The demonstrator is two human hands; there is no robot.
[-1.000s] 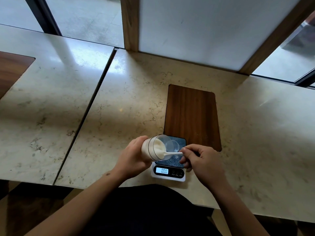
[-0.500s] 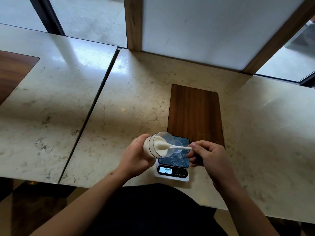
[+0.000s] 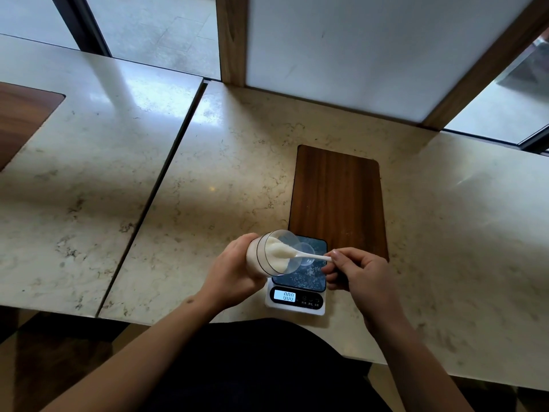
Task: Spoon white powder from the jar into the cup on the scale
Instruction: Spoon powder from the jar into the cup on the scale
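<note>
My left hand (image 3: 230, 270) grips a clear jar (image 3: 269, 254) of white powder, tipped on its side with its mouth facing right over the scale. My right hand (image 3: 358, 273) pinches the handle of a white plastic spoon (image 3: 312, 257); the spoon's bowl is inside the jar's mouth, in the powder. A small clear cup (image 3: 307, 254) stands on the dark platform of the white digital scale (image 3: 297, 292), just right of the jar's mouth and partly hidden behind it. The lit display reads 000.
A dark wooden inlay (image 3: 338, 200) lies in the marble counter (image 3: 208, 179) just behind the scale. A seam (image 3: 154, 197) splits the counter from the slab on the left, which has another wooden inlay (image 3: 20, 117). A white panel with wooden posts stands at the back.
The spoon has gone from the jar's lower lip deeper into the powder. The jar stays tipped in my left hand. The view has shifted slightly.
</note>
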